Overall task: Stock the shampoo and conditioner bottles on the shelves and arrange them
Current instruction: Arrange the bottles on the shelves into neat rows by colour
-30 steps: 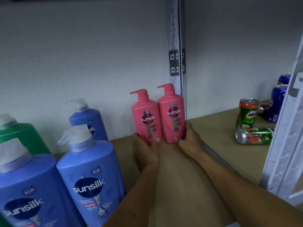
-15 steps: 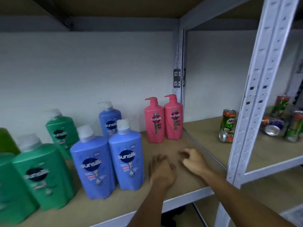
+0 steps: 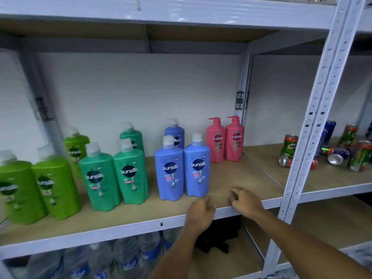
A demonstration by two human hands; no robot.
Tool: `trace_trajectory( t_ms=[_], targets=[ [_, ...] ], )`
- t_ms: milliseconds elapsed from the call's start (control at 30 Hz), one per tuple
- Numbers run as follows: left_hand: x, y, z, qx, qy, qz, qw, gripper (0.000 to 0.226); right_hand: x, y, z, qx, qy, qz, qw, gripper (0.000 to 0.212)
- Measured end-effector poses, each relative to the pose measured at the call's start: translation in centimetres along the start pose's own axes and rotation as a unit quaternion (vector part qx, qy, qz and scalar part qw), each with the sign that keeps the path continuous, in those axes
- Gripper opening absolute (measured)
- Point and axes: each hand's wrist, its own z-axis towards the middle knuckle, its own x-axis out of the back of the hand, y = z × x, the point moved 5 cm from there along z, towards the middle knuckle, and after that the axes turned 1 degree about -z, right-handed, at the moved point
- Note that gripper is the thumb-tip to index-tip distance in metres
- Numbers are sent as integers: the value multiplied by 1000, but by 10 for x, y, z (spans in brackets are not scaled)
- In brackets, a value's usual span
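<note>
Pink bottles stand upright as a touching pair at the back right of the shelf, beside the blue bottles and green bottles. Our left hand and right hand hang loosely curled over the front edge, holding nothing. These bottles are probably heavy, stiff and slick; we'd grasp the body, not the pump.

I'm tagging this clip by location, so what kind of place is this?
Probably a shop stockroom or storage room: bare metal shelving, Sunsilk bottles grouped by colour, drink cans in the next bay, and water bottles below.
</note>
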Motion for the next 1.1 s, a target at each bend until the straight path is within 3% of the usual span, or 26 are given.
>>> trace_trajectory(
  t_ms=[133, 233, 333, 433, 633, 733, 867, 1100],
  targets=[
    [41, -21, -24, 44, 109, -159, 980, 19, 1, -22, -12, -2, -14, -50, 999, 43],
    [70, -47, -34, 90, 190, -221, 952, 27, 0, -35, -8, -3, -43, -43, 998, 56],
    [90, -67, -33, 121, 227, -224, 940, 42, -8, -47, -3, -7, -27, 100, 995, 83],
    [103, -79, -28, 146, 237, -206, 938, 63, -17, -57, 0, -16, 29, 238, 971, 95],
    [108, -90, -19, 138, 222, -174, 949, 77, -39, -68, 21, 29, -17, 424, 905, 125],
    [106, -93, -13, 132, 213, -182, 951, 83, -41, -74, 30, 32, -33, 476, 878, 103],
    [100, -86, -7, 106, 210, -215, 948, 87, -41, -73, 35, 31, -31, 483, 875, 66],
    [90, -77, 6, 76, 248, -245, 934, 70, -46, -63, 45, 38, -29, 494, 868, 63]
  ],
)
